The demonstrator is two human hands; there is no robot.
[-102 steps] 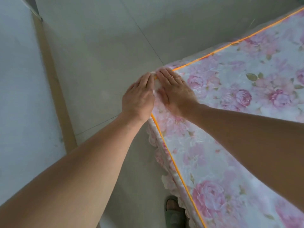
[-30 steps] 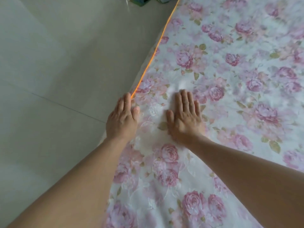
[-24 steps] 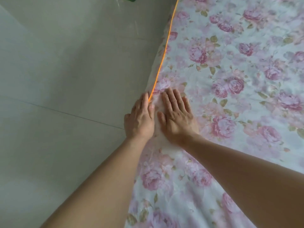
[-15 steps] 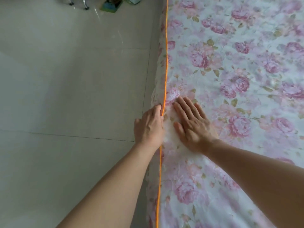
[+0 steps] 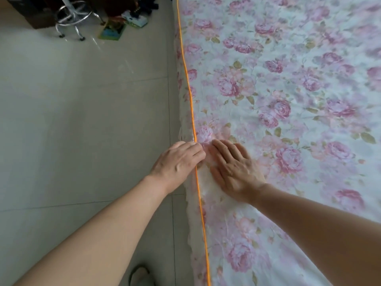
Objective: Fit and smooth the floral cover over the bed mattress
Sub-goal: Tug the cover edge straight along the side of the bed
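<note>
The floral cover (image 5: 288, 96), white with pink roses and orange piping (image 5: 188, 87) along its edge, lies over the bed mattress and fills the right of the view. My left hand (image 5: 177, 162) sits on the bed's left edge, its fingers curled over the piping and its thumb hidden below. Just to its right, my right hand (image 5: 233, 164) presses flat on top of the cover with straight fingers. The cloth between the two hands is slightly bunched and pale.
Grey floor tiles (image 5: 82, 120) stretch to the left of the bed. A chrome stool base (image 5: 74, 19) and some books and clutter (image 5: 117, 27) stand on the floor at the far end. My slippered foot (image 5: 140, 275) is by the bed's side at the bottom.
Both hands left the corner and moved along the bed's side edge. My right hand slid left up to the piping beside my left, whose fingers curled over the edge.
</note>
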